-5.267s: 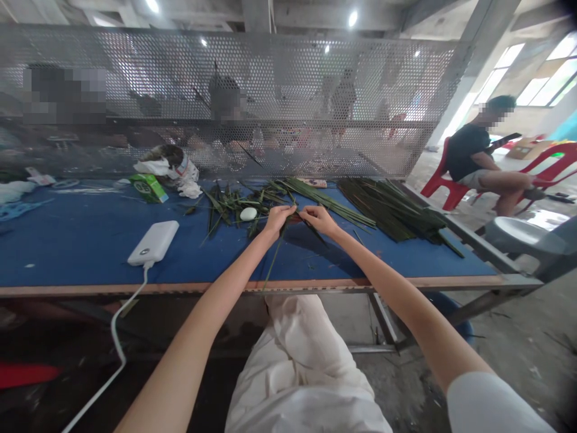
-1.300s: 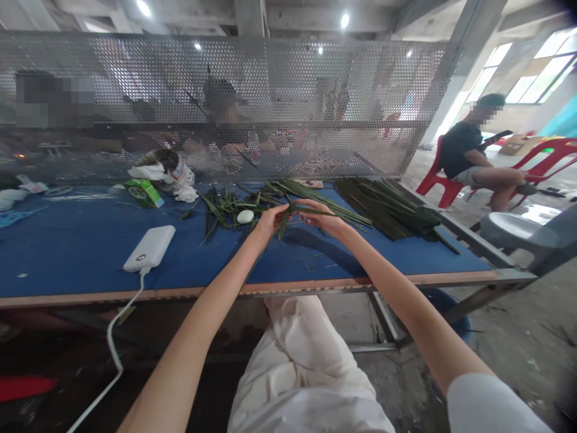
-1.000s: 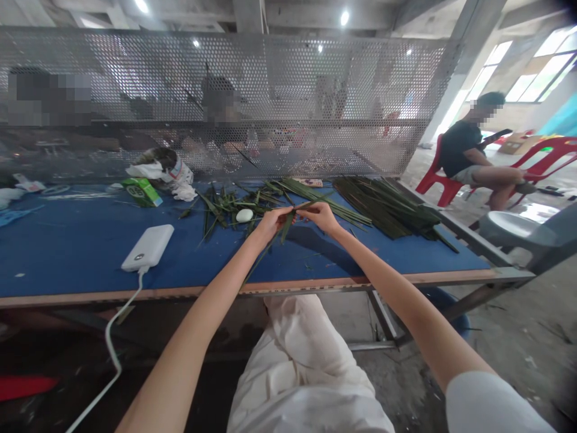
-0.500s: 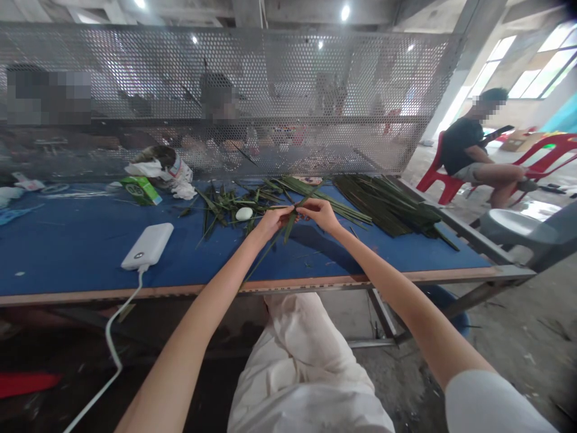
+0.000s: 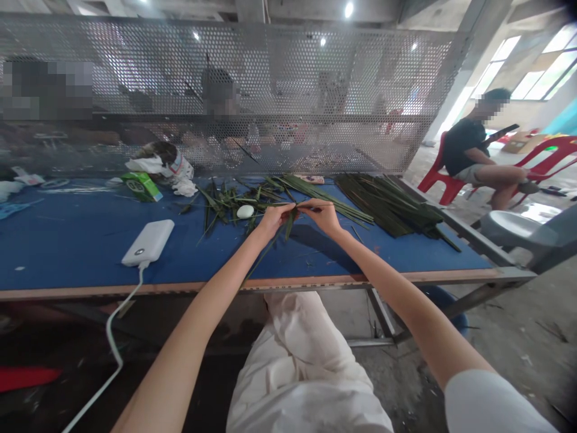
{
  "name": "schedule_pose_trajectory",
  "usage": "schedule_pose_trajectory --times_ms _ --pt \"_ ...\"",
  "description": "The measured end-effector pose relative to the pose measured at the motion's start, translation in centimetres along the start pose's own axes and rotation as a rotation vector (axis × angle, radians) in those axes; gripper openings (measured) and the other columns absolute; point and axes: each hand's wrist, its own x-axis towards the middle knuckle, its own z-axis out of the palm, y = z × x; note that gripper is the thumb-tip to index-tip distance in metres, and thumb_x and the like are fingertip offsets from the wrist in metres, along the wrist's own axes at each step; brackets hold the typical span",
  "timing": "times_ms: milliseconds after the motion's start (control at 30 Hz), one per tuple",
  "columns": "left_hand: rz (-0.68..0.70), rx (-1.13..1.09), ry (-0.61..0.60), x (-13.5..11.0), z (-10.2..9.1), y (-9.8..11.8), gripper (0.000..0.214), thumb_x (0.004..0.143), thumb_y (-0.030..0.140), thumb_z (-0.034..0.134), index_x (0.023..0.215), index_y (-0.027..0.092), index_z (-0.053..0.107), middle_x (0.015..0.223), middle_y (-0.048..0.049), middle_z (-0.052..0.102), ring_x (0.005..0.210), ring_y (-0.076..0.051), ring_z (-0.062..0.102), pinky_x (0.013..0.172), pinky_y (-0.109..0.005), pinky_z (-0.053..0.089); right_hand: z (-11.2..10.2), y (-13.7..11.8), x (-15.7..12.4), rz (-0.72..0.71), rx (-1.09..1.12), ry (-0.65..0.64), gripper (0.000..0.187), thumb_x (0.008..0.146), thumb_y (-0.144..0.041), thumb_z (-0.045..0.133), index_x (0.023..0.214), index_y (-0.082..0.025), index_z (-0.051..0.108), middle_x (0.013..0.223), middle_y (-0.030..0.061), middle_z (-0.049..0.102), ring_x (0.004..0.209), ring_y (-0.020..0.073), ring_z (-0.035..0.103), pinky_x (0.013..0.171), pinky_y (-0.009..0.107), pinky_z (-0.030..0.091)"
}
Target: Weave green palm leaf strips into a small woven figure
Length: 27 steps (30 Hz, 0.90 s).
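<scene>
Both hands meet over the blue table, fingers pinched on narrow green leaf strips (image 5: 290, 227). My left hand (image 5: 273, 220) grips the strips from the left, its fingertips partly hidden. Opposite it, my right hand (image 5: 323, 215) pinches a thin strip end between thumb and fingers. One long strip trails down toward the table's front edge beside my left forearm. A white egg-shaped object (image 5: 245, 211) lies just left of my left hand, among loose cut leaf pieces (image 5: 220, 204).
A stack of long dark leaves (image 5: 383, 204) covers the table's right side. A white power bank (image 5: 148, 242) with a cable lies at left, a green box (image 5: 142, 187) behind it. A perforated metal screen (image 5: 279, 90) stands along the back. A person (image 5: 469, 141) sits at right.
My right hand has shifted its fingers slightly and now holds a thin strip across them. The left hand stays nearly in place. The view has tilted very slightly.
</scene>
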Motion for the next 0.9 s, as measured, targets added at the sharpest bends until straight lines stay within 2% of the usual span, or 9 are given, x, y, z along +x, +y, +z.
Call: schedule_pose_trajectory --times_ms 267,433,567,733,900 --pt "-0.031 -0.052 0.009 0.09 -0.12 0.06 0.012 0.065 0.026 0.074 0.067 0.014 0.071 0.064 -0.0050 0.070 0.071 -0.021 0.068 0.080 -0.035 0.053 -0.04 -0.42 -0.08 -0.056 -0.040 -0.030 0.018 0.081 -0.036 0.067 0.087 -0.022 0.076 0.088 0.0063 0.071 0.084 0.0199 0.065 0.075 0.031 0.052" --pt "-0.053 -0.031 -0.008 -0.01 0.12 0.26 0.011 0.067 0.025 0.073 0.068 0.014 0.072 0.066 -0.0051 0.071 0.070 -0.020 0.067 0.077 -0.033 0.053 0.27 -0.38 0.03 0.061 0.089 -0.006 0.023 0.077 -0.039 0.069 0.085 -0.018 0.074 0.082 0.0061 0.071 0.078 0.0194 0.066 0.067 0.028 0.052" --pt "0.002 -0.013 -0.018 -0.16 0.34 0.26 0.014 0.066 0.026 0.074 0.072 0.014 0.073 0.070 -0.0062 0.072 0.072 -0.021 0.068 0.075 -0.032 0.053 0.47 -0.17 0.21 0.150 0.090 0.023 0.031 0.072 -0.047 0.071 0.075 -0.016 0.071 0.073 0.0057 0.068 0.067 0.0172 0.062 0.059 0.028 0.050" --pt "0.117 0.045 -0.044 -0.51 0.52 0.36 0.017 0.066 0.028 0.076 0.077 0.015 0.074 0.077 -0.0064 0.073 0.079 -0.023 0.068 0.074 -0.034 0.053 0.52 -0.36 0.34 0.204 0.119 0.044 0.036 0.068 -0.052 0.071 0.071 -0.016 0.067 0.072 0.0057 0.066 0.065 0.0167 0.059 0.061 0.029 0.049" --pt "0.139 0.096 -0.040 -0.79 0.78 0.50 0.022 0.069 0.035 0.075 0.078 0.015 0.073 0.077 -0.0073 0.072 0.084 -0.024 0.068 0.076 -0.034 0.053 0.38 -0.54 0.41 0.239 0.113 0.019 0.037 0.069 -0.054 0.069 0.067 -0.017 0.065 0.069 0.0054 0.064 0.064 0.0167 0.058 0.062 0.029 0.048"
